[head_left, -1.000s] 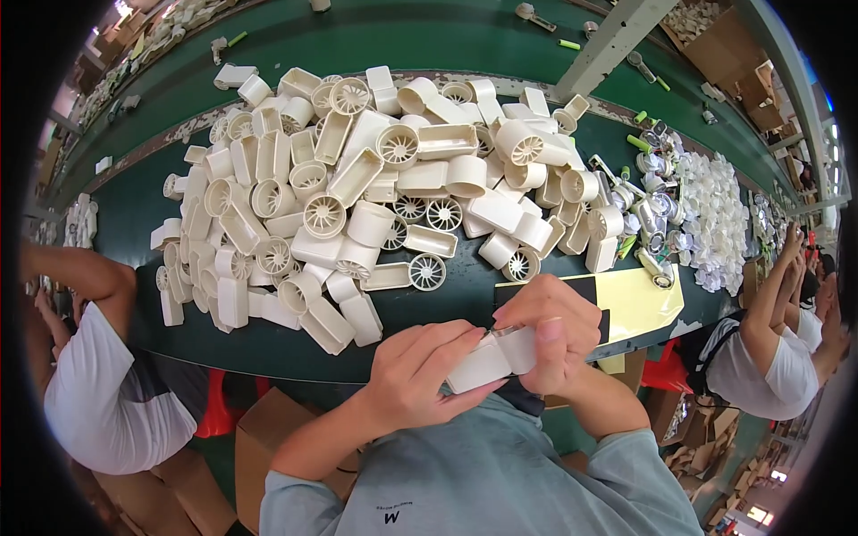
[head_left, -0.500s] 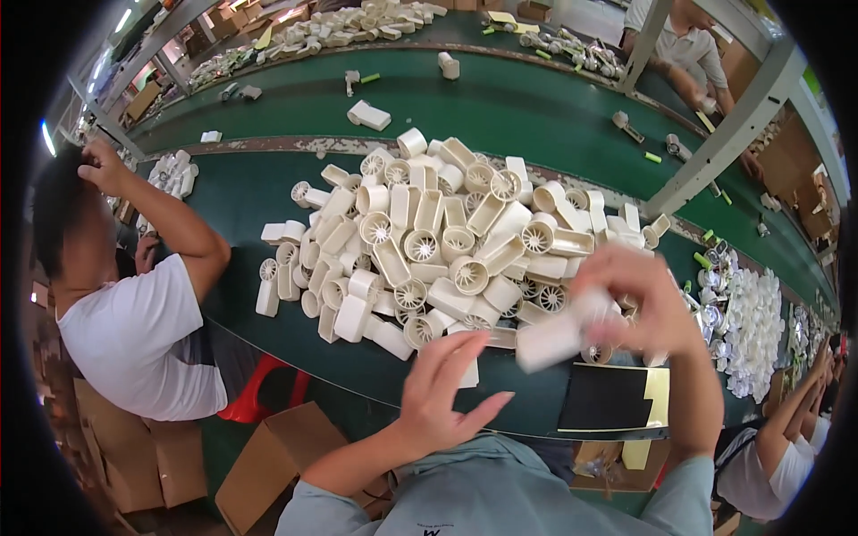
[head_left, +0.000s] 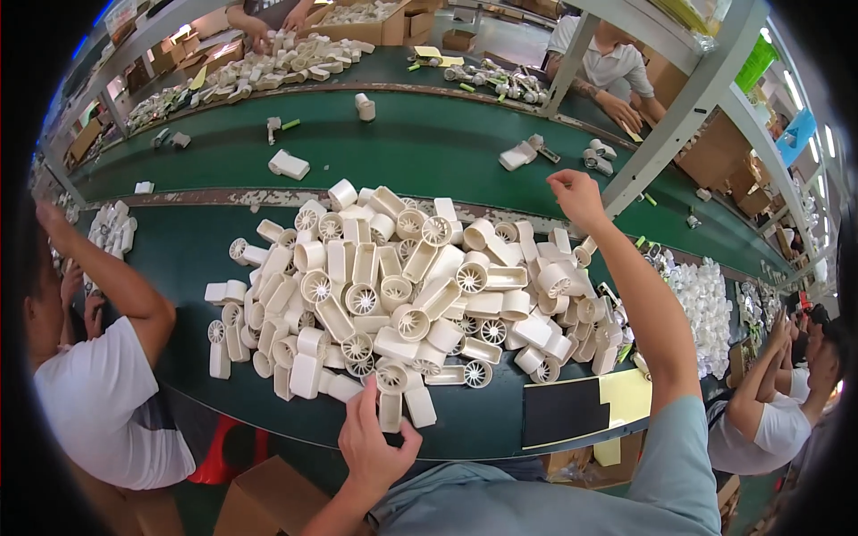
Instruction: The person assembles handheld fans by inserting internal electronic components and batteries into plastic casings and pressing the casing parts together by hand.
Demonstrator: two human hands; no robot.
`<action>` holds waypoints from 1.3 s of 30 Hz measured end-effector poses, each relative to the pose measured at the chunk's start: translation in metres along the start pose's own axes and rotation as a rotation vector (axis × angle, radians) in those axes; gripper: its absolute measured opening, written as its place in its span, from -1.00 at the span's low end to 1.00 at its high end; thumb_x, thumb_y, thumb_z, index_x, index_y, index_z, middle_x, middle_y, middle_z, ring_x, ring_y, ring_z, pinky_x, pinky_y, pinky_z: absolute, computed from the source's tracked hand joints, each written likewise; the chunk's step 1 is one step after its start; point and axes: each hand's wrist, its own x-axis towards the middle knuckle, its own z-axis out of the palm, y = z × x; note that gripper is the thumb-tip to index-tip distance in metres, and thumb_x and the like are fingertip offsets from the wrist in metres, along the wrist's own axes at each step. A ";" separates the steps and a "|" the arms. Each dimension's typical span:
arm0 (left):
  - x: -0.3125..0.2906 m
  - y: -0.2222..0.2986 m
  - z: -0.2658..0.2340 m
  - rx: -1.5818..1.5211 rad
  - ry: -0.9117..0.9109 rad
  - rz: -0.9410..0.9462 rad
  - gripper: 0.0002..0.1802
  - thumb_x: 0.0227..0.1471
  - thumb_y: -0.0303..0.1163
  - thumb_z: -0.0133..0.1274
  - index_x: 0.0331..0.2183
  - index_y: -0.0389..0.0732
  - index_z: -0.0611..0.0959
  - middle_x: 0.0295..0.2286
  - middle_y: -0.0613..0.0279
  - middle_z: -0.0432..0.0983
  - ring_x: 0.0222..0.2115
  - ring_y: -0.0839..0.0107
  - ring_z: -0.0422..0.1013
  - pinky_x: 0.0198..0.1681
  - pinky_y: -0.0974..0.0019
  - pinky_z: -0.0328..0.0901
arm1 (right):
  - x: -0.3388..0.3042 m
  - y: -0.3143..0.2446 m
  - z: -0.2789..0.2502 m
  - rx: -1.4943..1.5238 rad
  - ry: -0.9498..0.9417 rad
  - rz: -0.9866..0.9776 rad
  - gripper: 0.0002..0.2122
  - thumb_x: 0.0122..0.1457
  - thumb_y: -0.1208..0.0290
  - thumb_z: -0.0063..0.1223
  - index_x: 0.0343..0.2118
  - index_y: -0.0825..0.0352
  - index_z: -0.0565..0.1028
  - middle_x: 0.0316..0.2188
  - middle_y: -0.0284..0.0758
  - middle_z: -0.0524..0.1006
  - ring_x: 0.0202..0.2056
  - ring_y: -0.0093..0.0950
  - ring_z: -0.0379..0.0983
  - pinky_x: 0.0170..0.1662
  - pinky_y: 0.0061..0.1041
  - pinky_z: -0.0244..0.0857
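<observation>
A big heap of cream-white plastic housings [head_left: 429, 286], each with a round spoked end and a hollow box-shaped handle, covers the green bench in front of me. At the heap's near edge my left hand [head_left: 380, 447] has its thumb and fingers on either side of one white plastic housing [head_left: 391, 415]. Far out to the right, above the edge of the conveyor belt, my right hand [head_left: 579, 198] is raised on a stretched arm. Its fingers are curled in, and nothing shows in them. Beyond it a white housing [head_left: 517, 156] lies on the belt beside a silvery part [head_left: 543, 147].
A grey metal post [head_left: 666, 125] rises right of my right hand. A black and yellow sheet [head_left: 572, 411] lies at the bench's near edge. Clear plastic parts [head_left: 702, 313] are piled at the right. People sit on both sides, and others work across the green belt [head_left: 402, 143].
My right hand has gone from the near side of the heap out to the belt, and the housing it held is out of it. My left hand has closed around a housing. The view has shifted.
</observation>
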 end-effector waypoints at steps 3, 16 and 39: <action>0.000 -0.007 0.004 0.021 0.006 0.113 -0.27 -0.11 -0.45 0.25 0.14 -0.41 0.45 -0.23 -0.12 0.52 -0.28 -0.07 0.52 -0.24 0.06 0.47 | 0.038 0.051 0.005 -0.293 0.053 -0.083 -0.73 0.16 0.51 0.07 -0.07 0.35 0.59 -0.05 -0.05 0.57 -0.02 -0.11 0.53 0.04 -0.23 0.42; 0.016 0.013 -0.022 -0.904 -0.275 -0.112 -0.56 -0.25 -0.49 0.50 -0.27 -0.36 0.66 -0.26 -0.09 0.59 -0.29 0.26 0.57 -0.18 0.28 0.47 | 0.095 0.087 0.044 -0.584 -0.279 0.201 -0.50 0.17 0.30 0.09 0.19 0.29 0.40 0.12 -0.03 0.48 0.18 -0.11 0.39 0.18 -0.17 0.36; -0.013 0.038 0.025 -1.629 -1.013 -0.652 -0.47 0.17 -0.54 0.11 0.04 -0.09 0.19 -0.07 -0.32 0.47 -0.16 0.03 0.56 -0.24 0.08 0.52 | 0.025 0.065 0.034 -0.283 -0.311 -0.152 -0.56 0.14 0.36 0.21 0.11 0.23 0.47 0.01 -0.03 0.44 0.08 -0.02 0.40 0.17 -0.13 0.33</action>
